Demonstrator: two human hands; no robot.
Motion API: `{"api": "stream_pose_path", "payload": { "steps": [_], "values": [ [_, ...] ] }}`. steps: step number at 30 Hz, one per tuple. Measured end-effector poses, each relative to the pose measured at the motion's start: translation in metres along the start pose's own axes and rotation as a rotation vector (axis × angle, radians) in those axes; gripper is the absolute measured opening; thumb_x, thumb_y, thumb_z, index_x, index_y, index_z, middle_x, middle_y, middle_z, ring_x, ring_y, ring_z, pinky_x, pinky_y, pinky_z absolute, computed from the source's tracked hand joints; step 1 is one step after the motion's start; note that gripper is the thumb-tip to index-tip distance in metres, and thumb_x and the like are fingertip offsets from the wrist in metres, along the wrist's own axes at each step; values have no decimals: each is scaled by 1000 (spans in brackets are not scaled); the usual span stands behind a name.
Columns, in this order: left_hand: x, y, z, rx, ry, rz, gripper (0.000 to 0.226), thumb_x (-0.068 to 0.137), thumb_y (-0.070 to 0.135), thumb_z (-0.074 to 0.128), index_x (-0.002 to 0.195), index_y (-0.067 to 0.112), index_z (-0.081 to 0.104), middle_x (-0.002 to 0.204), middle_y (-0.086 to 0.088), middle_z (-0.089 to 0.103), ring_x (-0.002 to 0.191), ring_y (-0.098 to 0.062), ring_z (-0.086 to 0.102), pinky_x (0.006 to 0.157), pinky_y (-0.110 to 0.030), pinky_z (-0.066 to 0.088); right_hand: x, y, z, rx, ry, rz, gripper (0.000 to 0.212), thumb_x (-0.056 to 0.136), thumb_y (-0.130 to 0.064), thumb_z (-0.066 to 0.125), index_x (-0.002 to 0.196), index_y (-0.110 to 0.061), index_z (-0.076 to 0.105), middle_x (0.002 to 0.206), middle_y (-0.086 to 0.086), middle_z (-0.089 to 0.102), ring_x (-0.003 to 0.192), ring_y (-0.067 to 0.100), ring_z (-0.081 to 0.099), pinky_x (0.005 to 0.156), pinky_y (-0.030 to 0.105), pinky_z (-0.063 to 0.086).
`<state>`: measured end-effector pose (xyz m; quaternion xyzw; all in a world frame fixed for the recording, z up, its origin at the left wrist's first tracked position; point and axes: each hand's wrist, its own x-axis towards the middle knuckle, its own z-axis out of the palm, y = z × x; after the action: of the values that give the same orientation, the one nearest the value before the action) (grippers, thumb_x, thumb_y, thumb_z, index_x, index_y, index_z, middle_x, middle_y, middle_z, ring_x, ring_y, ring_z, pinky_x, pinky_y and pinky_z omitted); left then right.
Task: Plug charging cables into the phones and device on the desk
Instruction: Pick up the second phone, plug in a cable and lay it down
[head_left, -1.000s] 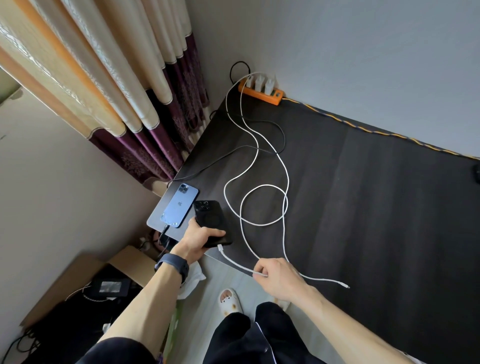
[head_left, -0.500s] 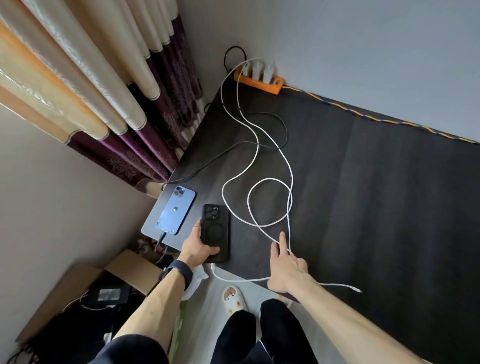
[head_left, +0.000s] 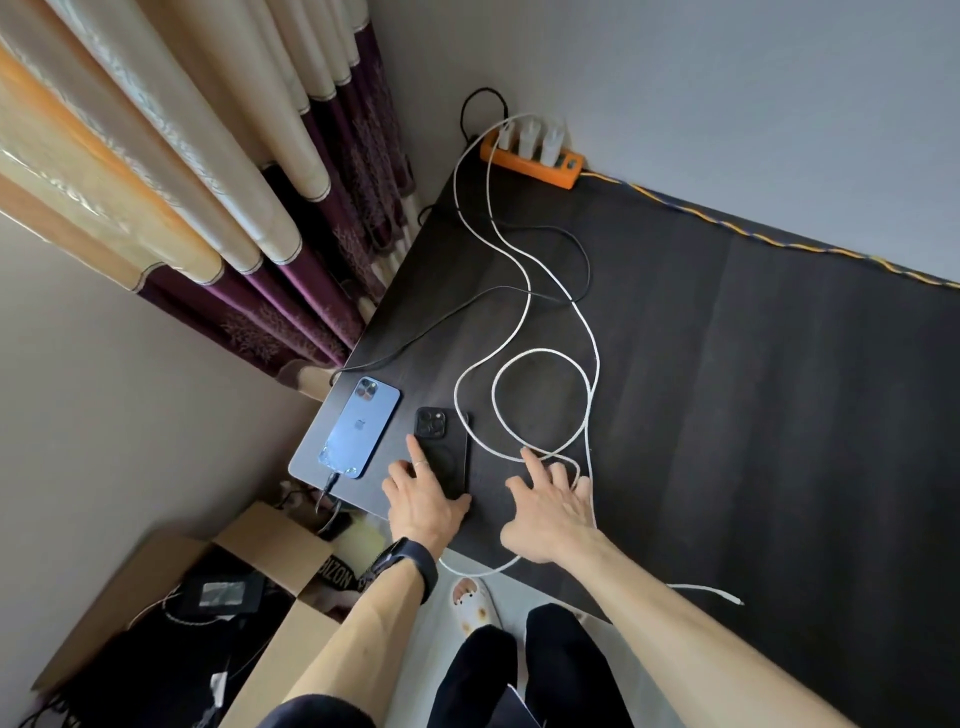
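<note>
A blue phone (head_left: 359, 427) lies face down at the desk's near left corner with a black cable (head_left: 328, 487) plugged into its bottom end. Right of it lies a black phone (head_left: 445, 441), also face down. My left hand (head_left: 423, 496) rests flat on the black phone's lower end, fingers spread. My right hand (head_left: 551, 506) lies flat on the desk with fingers apart over a white cable (head_left: 540, 358), which loops across the desk. A white cable runs under my right wrist off the desk edge toward the black phone. A loose white plug end (head_left: 735, 600) lies on the desk to the right.
An orange power strip (head_left: 530, 166) with three white chargers sits at the far corner against the wall. The dark desk (head_left: 753, 415) stretches to the right. Curtains (head_left: 234, 208) hang at the left. An open cardboard box (head_left: 249, 587) with gear stands on the floor below the desk corner.
My left hand set the black phone down flat beside the blue phone. My right hand let go of the white cable and moved forward, now flat on the desk over the cable loops.
</note>
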<state>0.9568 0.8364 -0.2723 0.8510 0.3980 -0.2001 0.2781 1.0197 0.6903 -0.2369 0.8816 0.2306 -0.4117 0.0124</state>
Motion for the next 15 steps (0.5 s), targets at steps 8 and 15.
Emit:
{"api": "stream_pose_path", "payload": {
  "steps": [8, 15],
  "values": [
    [6, -7, -3, 145, -27, 27, 101, 80, 32, 70, 158, 8, 10, 149, -18, 28, 130, -41, 32, 111, -43, 35, 23, 15, -9, -194, 186, 183, 69, 94, -49, 27, 150, -9, 39, 158, 7, 33, 137, 31, 29, 108, 57, 15],
    [21, -16, -15, 192, -14, 92, 99, 79, 31, 70, 158, 7, 14, 151, -20, 30, 133, -42, 32, 115, -42, 26, 21, 90, 4, 5, 166, 371, 79, 94, -47, 40, 159, -13, 9, 169, 1, -6, 141, 30, 28, 107, 49, 34]
  ]
}}
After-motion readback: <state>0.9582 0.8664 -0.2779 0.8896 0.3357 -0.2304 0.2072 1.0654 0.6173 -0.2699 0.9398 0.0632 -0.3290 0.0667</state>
